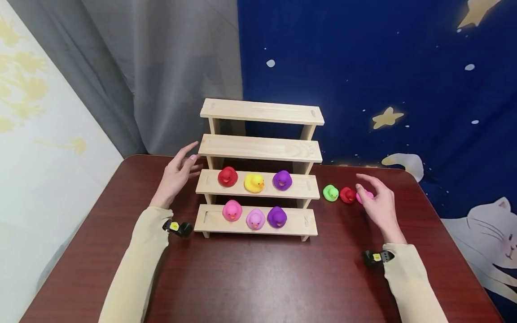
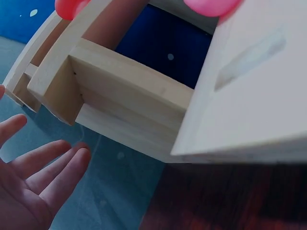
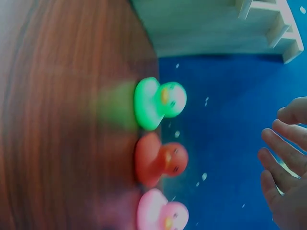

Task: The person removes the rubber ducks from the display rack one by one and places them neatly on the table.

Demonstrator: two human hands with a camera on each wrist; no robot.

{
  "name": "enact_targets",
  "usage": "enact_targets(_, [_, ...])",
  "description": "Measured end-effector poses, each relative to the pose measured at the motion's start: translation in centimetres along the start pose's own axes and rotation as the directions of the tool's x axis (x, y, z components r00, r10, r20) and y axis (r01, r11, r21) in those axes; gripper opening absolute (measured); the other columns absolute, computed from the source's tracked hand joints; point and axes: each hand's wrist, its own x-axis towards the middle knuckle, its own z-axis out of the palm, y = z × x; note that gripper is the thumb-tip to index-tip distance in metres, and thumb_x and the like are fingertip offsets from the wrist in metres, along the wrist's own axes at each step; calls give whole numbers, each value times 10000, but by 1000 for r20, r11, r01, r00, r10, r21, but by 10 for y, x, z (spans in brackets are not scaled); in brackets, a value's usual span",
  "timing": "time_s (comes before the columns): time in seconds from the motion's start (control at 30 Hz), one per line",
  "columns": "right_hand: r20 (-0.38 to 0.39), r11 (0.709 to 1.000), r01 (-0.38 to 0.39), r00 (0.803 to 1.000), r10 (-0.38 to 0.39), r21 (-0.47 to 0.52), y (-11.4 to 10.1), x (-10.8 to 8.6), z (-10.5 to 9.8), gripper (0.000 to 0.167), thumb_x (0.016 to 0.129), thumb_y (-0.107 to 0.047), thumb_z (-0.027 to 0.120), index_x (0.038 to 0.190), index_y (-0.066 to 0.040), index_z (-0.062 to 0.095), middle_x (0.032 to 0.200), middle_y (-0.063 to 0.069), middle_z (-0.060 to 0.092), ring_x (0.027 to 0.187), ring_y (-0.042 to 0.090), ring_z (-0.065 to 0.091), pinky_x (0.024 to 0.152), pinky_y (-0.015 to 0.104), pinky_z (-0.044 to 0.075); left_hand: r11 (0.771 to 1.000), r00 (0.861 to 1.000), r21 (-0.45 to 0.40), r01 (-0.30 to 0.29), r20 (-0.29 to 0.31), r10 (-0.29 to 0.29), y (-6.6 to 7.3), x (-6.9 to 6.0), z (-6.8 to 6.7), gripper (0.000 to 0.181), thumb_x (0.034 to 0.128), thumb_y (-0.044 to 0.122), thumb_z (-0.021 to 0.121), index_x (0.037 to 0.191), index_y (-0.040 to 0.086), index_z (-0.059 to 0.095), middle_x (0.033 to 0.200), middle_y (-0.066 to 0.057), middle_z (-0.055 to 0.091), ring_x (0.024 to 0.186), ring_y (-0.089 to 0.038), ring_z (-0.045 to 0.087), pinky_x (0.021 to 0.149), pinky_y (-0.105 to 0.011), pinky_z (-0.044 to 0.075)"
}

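A wooden four-step rack (image 1: 258, 149) stands on the table. Its lowest step holds a pink duck (image 1: 232, 210), a light purple duck (image 1: 255, 219) and a purple duck (image 1: 277, 217); the step above bears a red duck (image 1: 228, 176), a yellow duck (image 1: 254, 183) and another purple duck (image 1: 282, 180). Right of the rack sit a green duck (image 1: 330, 193), a red duck (image 1: 347, 195) and a pink duck (image 1: 365, 197). My right hand (image 1: 378, 204) hovers by that pink duck, fingers loosely bent, holding nothing. Beside the rack's left side, my left hand (image 1: 176, 175) is empty, fingers spread.
The two upper steps of the rack bear no ducks. A grey curtain (image 1: 186, 67) and a blue cloth with stars (image 1: 343, 80) hang behind the dark red table (image 1: 258, 278). A pale patterned cloth (image 1: 48, 134) is at the left.
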Motion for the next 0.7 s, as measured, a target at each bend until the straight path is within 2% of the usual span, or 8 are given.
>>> enact_targets(0.07, [-11,999,32,999,-32,23,-6,1,2,279,893,-63,667,1171,-73,689,1106,116,664,728,148,578,693,150,387,1000,1000,6,-12,8,12,0,-1,0,485,1021,332,487,1489,253,392,1355,-235,508,1117,-383,587,893,-444,493])
enact_targets(0.13, [-11,997,58,998,-58,49,-12,2,4,285,888,-48,670,1171,-78,691,1086,115,660,535,76,471,550,153,364,1000,1000,15,-21,15,21,0,-4,0,476,1025,292,487,1490,253,391,1360,-233,506,1121,-399,579,891,-441,493])
enact_targets(0.2, [-5,994,78,997,-78,80,-19,3,4,292,889,-43,672,1177,-82,689,1092,115,653,412,44,337,421,180,306,999,999,21,-31,18,31,1,-6,0,475,1025,272,493,1489,251,394,1360,-232,507,1118,-402,580,887,-434,495])
enact_targets(0.23, [1,992,85,996,-86,92,-22,3,5,295,890,-42,671,1181,-86,687,1106,113,651,386,35,318,388,182,296,999,999,24,-36,18,36,1,-7,0,473,1025,266,494,1487,250,396,1358,-232,509,1113,-396,585,884,-430,497])
enact_targets(0.43, [19,984,129,991,-133,123,-42,5,9,299,889,-33,673,1179,-103,690,1152,80,653,398,41,355,367,174,322,998,998,17,-57,27,56,-2,-14,2,473,1018,229,512,1479,200,412,1330,-239,530,1099,-368,600,871,-452,498])
enact_targets(0.57, [36,976,164,985,-171,144,-50,6,16,303,881,-13,677,1174,-88,691,1146,83,657,655,13,492,437,131,343,998,997,12,-60,42,60,-6,-21,4,479,1008,204,537,1470,152,423,1341,-225,527,1146,-342,574,879,-464,484])
enact_targets(0.63, [47,973,175,982,-184,148,-53,5,20,308,877,-15,684,1176,-89,689,1147,83,655,667,27,490,453,129,338,998,997,21,-56,48,55,-6,-25,5,479,1006,203,541,1467,145,427,1347,-208,528,1157,-303,571,875,-395,504])
enact_targets(0.7, [63,970,185,978,-197,155,-56,4,24,316,873,-13,688,1179,-93,686,1151,79,650,600,40,490,474,141,367,998,997,36,-54,54,52,-4,-30,6,475,1006,201,541,1464,141,431,1337,-200,538,1143,-259,576,860,-296,515])
